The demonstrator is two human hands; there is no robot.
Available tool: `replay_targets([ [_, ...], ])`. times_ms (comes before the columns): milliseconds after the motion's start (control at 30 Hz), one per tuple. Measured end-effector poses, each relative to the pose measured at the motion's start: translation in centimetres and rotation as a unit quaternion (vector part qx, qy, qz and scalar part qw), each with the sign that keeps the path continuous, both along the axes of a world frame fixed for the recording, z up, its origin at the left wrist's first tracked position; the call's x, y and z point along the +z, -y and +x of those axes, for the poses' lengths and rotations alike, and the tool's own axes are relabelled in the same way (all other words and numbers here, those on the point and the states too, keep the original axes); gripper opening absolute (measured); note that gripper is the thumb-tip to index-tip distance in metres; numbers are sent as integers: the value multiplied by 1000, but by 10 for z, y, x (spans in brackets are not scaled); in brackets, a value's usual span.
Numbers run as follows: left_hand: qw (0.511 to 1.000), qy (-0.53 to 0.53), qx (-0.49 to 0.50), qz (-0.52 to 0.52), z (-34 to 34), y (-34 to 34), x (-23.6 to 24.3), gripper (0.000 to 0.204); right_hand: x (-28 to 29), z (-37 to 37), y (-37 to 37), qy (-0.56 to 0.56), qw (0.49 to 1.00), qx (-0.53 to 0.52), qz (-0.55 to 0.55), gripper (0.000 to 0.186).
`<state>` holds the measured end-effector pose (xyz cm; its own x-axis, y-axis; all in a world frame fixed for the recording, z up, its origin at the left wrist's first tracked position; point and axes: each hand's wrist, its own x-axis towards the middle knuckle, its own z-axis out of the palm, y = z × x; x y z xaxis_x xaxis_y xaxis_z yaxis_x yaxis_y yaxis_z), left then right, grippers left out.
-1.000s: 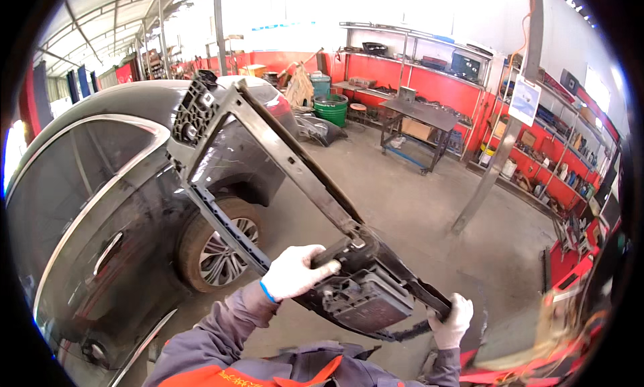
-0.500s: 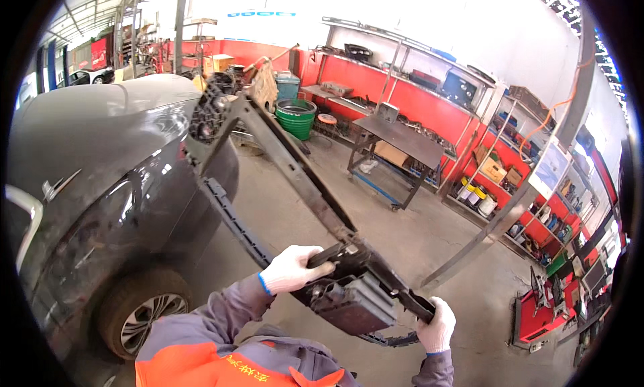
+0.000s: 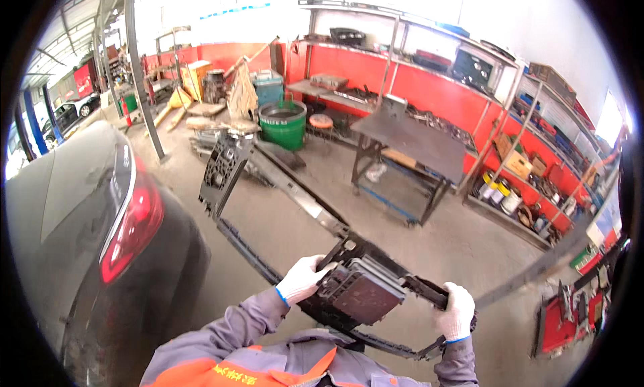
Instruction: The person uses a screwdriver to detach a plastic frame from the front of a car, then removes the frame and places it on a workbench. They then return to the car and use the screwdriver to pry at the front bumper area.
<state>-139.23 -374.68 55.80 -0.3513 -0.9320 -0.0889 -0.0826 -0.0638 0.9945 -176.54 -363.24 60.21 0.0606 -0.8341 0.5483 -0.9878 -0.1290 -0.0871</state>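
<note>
A long black car radiator support frame [image 3: 251, 253] is held tilted before my body, clear of the floor. Its panelled end [image 3: 221, 172] reaches up and away to the left. My left hand [image 3: 303, 279], in a white knit glove, closes around the middle, by a dark box-shaped part [image 3: 365, 296] fixed to the frame. Farther right, my right hand [image 3: 457, 312], also gloved, wraps around the frame's near right end. The fingertips of both hands are partly hidden.
A dark car [image 3: 80, 206] with a red tail light [image 3: 137, 229] stands close on the left. Ahead are a wheeled metal table [image 3: 409, 135], a green drum [image 3: 283, 124] and loaded wall shelves [image 3: 416, 68]. A slanted post [image 3: 530, 276] rises at right; scrap parts lie near the drum.
The view has moved on past the car's wheel to its rear corner, where the tail light now shows. The frame travels along in both hands, whose grip looks the same.
</note>
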Motion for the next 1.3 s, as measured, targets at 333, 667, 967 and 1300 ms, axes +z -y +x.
replay_targets([
  [333, 964, -240, 109, 19, 60, 306, -34, 25, 19, 44, 418, -50, 983, 153, 86, 36],
  [667, 948, -294, 71, 101, 78, 649, -97, 24, -2, 82, 771, -137, 986, 60, 75, 40],
  [967, 930, 159, 199, -266, 70, 948, -11, 29, 45, 50, 1048, -70, 997, 39, 17, 39],
  [1300, 866, -405, 278, 94, 25, 1148, -130, 43, 15, 35, 1397, -6, 996, 76, 51, 37],
])
